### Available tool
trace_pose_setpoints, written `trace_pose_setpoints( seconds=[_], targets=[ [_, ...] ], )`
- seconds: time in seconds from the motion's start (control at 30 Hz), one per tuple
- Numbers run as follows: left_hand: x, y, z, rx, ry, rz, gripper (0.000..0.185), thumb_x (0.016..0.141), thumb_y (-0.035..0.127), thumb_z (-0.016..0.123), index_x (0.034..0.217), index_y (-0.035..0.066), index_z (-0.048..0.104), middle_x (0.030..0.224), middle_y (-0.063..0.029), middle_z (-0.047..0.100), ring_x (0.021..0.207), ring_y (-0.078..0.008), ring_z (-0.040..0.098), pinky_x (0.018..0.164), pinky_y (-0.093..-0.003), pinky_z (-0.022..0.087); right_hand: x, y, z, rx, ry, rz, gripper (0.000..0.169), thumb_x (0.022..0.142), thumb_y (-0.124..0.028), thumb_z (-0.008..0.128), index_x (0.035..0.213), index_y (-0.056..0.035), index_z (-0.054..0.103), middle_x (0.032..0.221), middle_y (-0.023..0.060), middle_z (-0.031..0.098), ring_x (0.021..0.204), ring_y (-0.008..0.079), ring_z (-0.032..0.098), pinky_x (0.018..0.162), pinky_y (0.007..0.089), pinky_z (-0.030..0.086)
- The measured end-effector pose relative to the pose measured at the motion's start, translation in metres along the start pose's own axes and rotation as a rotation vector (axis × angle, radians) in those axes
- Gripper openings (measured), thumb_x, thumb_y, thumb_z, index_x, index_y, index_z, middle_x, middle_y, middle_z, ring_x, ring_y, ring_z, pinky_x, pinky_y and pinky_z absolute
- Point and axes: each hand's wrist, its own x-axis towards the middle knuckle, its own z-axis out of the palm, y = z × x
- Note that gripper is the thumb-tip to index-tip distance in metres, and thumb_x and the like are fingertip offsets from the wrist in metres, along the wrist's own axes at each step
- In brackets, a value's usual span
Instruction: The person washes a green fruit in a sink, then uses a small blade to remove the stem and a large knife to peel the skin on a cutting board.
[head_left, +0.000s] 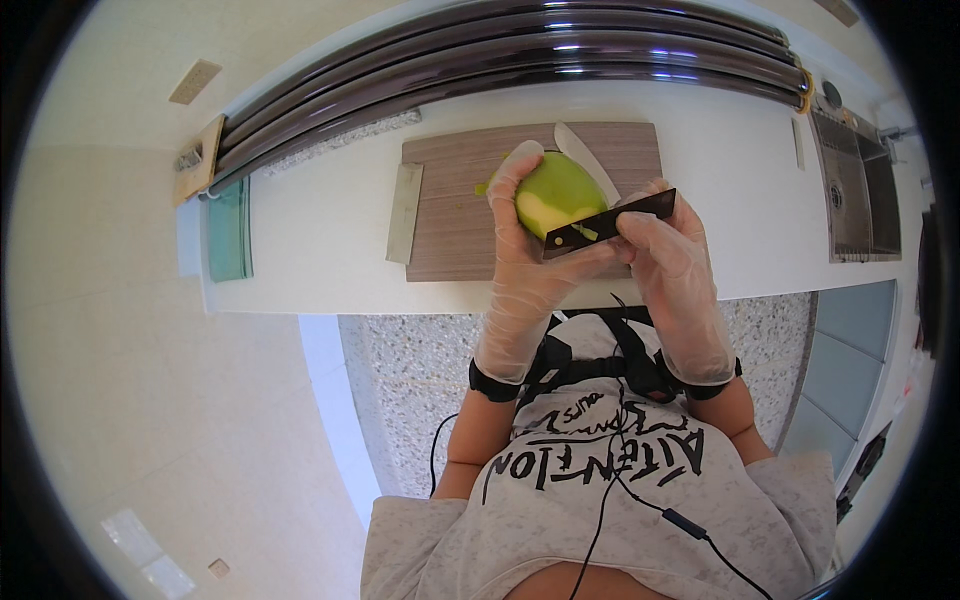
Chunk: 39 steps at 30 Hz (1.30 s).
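My left hand (514, 232), in a clear plastic glove, grips a large green-skinned fruit (564, 184) above a wood-grain cutting board (450, 232). On the fruit's lower left side a pale yellow patch shows where skin is off. My right hand (667, 240), gloved the same way, pinches a flat black blade (577, 234) with a small hole near one end. The blade lies across the fruit's lower edge, and a scrap of green peel clings to it. Behind the fruit, a pale knife blade (589, 159) rests on the board, its handle end hidden.
A pale flat strip (405, 214) overlaps the board's left edge. Long dark glossy tubes (510, 49) run along the counter's back. To the right is a steel sink (862, 187); to the left, a folded green cloth or mat (230, 232). Peel bits (481, 190) lie on the board.
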Motion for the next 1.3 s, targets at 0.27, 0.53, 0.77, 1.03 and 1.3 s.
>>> trace_pose_setpoints(
  seconds=[0.27,0.53,0.77,1.03,1.3],
  targets=[
    [0.002,-0.003,-0.006,0.105,0.016,0.071,0.09,0.058,0.007,0.084,0.129,0.015,0.03,0.117,-0.0038,0.041,0.102,-0.0164,0.049,0.087,-0.0304,0.049,0.0,0.001,0.009,-0.01,0.028,-0.023,0.014,0.08,-0.004,0.062,0.086,-0.0073,0.049,0.077,0.0,0.054,0.071,0.0072,0.049,0.066,0.0219,0.038],
    [0.005,0.006,-0.003,0.147,0.011,0.103,0.098,0.059,0.016,0.086,0.135,0.009,0.024,0.124,-0.0068,0.033,0.111,-0.0181,0.043,0.095,-0.0311,0.041,0.001,-0.001,0.012,-0.053,0.033,-0.045,0.014,0.079,-0.003,0.062,0.084,-0.0068,0.049,0.074,-0.0001,0.054,0.066,0.0071,0.048,0.063,0.0217,0.039],
    [0.005,0.002,-0.008,0.129,-0.005,0.063,0.098,0.059,0.02,0.086,0.134,0.008,0.023,0.124,-0.0072,0.033,0.111,-0.0181,0.042,0.094,-0.0302,0.04,0.0,0.001,0.01,-0.066,0.041,-0.023,0.012,0.079,-0.003,0.061,0.083,-0.0065,0.05,0.075,-0.0001,0.054,0.067,0.0069,0.047,0.064,0.0214,0.039],
    [0.004,0.001,-0.007,0.092,-0.006,0.083,0.097,0.06,0.019,0.086,0.133,0.008,0.024,0.125,-0.0069,0.033,0.113,-0.0174,0.04,0.095,-0.0296,0.039,-0.004,-0.003,0.015,-0.047,0.047,0.0,0.009,0.08,-0.003,0.059,0.082,-0.006,0.05,0.077,0.0003,0.053,0.067,0.007,0.046,0.065,0.0211,0.038],
    [0.004,0.006,-0.005,0.156,-0.017,0.115,0.098,0.061,0.017,0.085,0.135,0.008,0.022,0.126,-0.0064,0.031,0.114,-0.0171,0.039,0.096,-0.0295,0.039,-0.005,-0.005,0.016,-0.069,0.06,0.01,0.009,0.079,-0.005,0.06,0.081,-0.0052,0.051,0.075,0.0001,0.053,0.067,0.0068,0.045,0.064,0.0215,0.037]
  ],
)
